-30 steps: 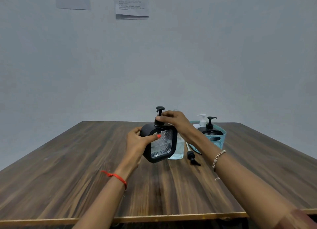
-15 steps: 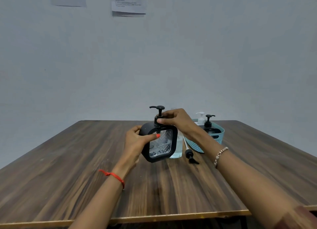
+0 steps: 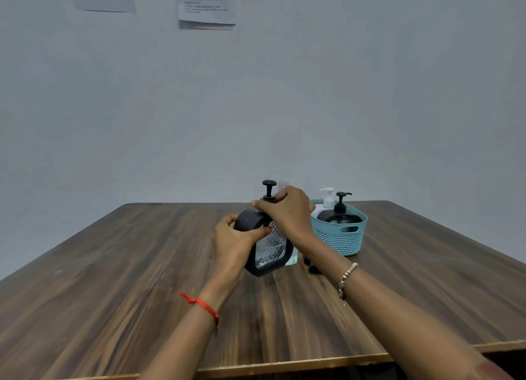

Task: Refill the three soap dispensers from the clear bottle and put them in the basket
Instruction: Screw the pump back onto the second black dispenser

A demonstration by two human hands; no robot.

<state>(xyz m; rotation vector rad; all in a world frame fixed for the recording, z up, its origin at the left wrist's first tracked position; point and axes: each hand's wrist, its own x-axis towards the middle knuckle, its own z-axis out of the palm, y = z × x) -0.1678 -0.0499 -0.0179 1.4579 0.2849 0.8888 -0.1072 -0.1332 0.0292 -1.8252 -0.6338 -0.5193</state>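
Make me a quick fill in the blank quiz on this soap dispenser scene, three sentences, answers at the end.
The left hand and right hand both hold the square dispenser, whose frame is ____. The blue basket on the table already holds ____ dispensers. In it, the dark dispenser has a black pump, while the other pump is ____.
Missing words: black; two; white.
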